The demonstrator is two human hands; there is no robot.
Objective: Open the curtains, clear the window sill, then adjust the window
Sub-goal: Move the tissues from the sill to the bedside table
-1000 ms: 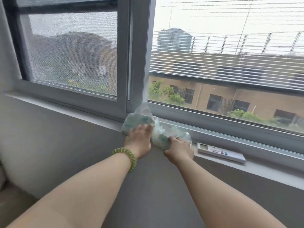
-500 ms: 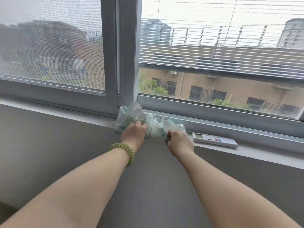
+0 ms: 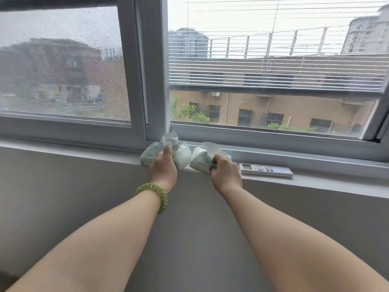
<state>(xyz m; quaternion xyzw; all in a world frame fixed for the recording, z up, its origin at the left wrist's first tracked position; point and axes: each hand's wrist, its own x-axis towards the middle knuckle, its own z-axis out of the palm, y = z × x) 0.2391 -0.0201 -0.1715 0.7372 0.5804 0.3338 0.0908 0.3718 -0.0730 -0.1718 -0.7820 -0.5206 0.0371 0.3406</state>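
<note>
Two soft white-and-teal packets lie on the grey window sill (image 3: 328,182) below the window's middle post. My left hand (image 3: 163,167), with a green coil band on its wrist, grips the left packet (image 3: 182,153). My right hand (image 3: 225,171) grips the right packet (image 3: 200,159). The two packets sit slightly apart. A white remote control (image 3: 266,169) lies flat on the sill just right of my right hand. The window frame (image 3: 153,81) stands behind, with a mesh screen (image 3: 63,70) on the left pane and a half-raised slatted blind (image 3: 273,68) on the right pane.
A grey wall (image 3: 63,197) runs below the sill. The sill stretches left and right of the packets. At the far right a window sash edge (image 3: 376,114) angles outward. Buildings and trees show outside.
The view has shifted a little. My hands have closed more firmly on the packets, and the two packets have drawn slightly apart on the sill.
</note>
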